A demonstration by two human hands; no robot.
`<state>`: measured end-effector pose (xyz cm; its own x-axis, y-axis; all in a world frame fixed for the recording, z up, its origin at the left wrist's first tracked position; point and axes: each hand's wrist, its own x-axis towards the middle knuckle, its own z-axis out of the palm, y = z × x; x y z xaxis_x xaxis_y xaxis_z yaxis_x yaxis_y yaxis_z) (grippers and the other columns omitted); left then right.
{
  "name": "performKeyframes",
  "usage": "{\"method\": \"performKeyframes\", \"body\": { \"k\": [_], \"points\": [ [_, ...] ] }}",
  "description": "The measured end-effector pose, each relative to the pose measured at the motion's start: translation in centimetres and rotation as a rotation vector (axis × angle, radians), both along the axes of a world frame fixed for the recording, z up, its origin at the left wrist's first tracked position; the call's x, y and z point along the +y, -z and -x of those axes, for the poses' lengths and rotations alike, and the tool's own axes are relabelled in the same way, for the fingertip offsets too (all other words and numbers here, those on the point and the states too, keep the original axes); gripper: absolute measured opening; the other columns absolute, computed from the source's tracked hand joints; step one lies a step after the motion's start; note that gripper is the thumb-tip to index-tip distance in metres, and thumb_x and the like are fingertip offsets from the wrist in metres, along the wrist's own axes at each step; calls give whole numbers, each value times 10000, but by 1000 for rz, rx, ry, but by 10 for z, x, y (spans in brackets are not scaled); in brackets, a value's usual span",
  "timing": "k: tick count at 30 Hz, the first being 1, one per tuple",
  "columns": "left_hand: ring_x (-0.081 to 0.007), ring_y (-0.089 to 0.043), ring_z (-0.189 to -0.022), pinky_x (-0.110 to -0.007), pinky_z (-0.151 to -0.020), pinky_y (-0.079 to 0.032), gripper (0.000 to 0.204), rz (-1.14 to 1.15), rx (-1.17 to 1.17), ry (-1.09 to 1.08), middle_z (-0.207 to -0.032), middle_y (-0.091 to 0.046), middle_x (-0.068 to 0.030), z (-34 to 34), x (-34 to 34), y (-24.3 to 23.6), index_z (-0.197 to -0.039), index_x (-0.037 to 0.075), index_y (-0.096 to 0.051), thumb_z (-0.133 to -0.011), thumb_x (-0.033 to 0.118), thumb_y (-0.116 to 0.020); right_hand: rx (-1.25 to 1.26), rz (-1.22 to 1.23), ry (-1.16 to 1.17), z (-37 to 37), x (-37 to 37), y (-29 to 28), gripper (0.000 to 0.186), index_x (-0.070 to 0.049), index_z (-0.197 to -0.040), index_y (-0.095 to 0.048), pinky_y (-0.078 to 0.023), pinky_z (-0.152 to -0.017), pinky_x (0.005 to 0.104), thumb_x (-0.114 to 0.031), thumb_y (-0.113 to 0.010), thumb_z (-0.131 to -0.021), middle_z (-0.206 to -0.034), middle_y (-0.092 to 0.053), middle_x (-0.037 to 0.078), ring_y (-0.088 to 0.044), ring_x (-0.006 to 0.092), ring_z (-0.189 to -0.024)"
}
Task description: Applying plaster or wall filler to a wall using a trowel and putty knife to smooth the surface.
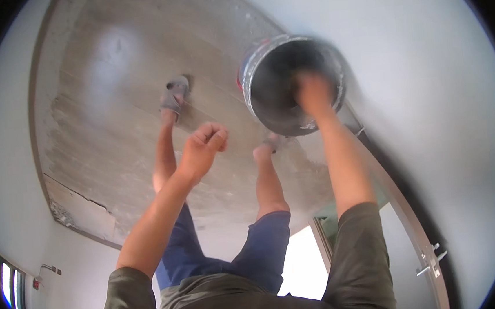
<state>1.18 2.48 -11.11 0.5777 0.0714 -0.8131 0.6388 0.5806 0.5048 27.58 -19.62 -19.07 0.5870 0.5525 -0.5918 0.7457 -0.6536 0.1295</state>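
A large dark bucket [248, 93] with a pale, smeared rim stands ahead of me to the right, close to the wall. Into its mouth reaches my right hand [313, 94], smeared by motion, so neither its fingers nor anything in them can be made out. The bucket's inside is dark and its contents do not show. My left hand [205, 146] hangs in the air over the floor, left of the bucket and apart from it. Its fingers are curled into a loose fist, and nothing shows in them.
The floor [112, 130] is grey-brown, stained and wet-looking, with a broken patch [80, 208] at its left edge. My feet in grey slippers [174, 95] stand on it. White walls [377, 34] rise on both sides. A door [406, 217] with a handle is at the lower right.
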Motion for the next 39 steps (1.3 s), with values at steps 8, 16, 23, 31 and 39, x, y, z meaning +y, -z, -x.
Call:
{"method": "performKeyframes", "body": {
  "k": [8, 16, 23, 31, 39],
  "points": [
    [-95, -570, -868, -247, -825, -469, 154, 39, -80, 125, -922, -595, -19, 3, -61, 27, -1069, 12, -609, -999, 125, -530, 121, 397, -85, 1, 38, 146, 511, -153, -1427, -440, -440, -982, 434, -285, -514, -939, -1359, -508, 93, -490, 273, -1246],
    [-116, -574, -834, -255, -767, -484, 188, 125, -122, 54, -917, -607, -42, -46, -77, 49, -1108, 11, -601, -1011, 130, -493, 19, 346, -65, 34, 10, 84, 510, -41, -1393, -429, -532, -817, 429, -221, -539, -930, -1160, -570, 176, -610, 313, -1018],
    [-139, -593, -840, -292, -691, -518, 313, 118, 75, -60, -930, -617, -56, -130, -108, 87, -1107, -3, -605, -967, 274, -558, 74, 131, 125, 45, -13, -12, 655, 6, -1426, -335, -522, -827, 485, -85, -623, -845, -1132, -554, 221, -601, 382, -1002],
    [-271, -619, -942, -377, -789, -504, 352, 448, 399, -400, -997, -639, -178, -132, -144, 79, -1084, -60, -588, -902, 241, -597, 323, -210, 489, 68, -14, -19, 762, -22, -1457, -266, -481, -863, 500, -156, -673, -827, -1174, -515, 300, -557, 473, -1070],
    [-272, -565, -995, -328, -825, -485, 379, -733, 220, -13, -1011, -583, -166, -110, -153, 71, -1109, -71, -553, -849, 182, -662, 249, -289, 576, 103, 13, -32, 802, -23, -1469, -255, -471, -859, 481, -196, -691, -819, -1161, -490, 263, -533, 434, -1070]
  ]
}}
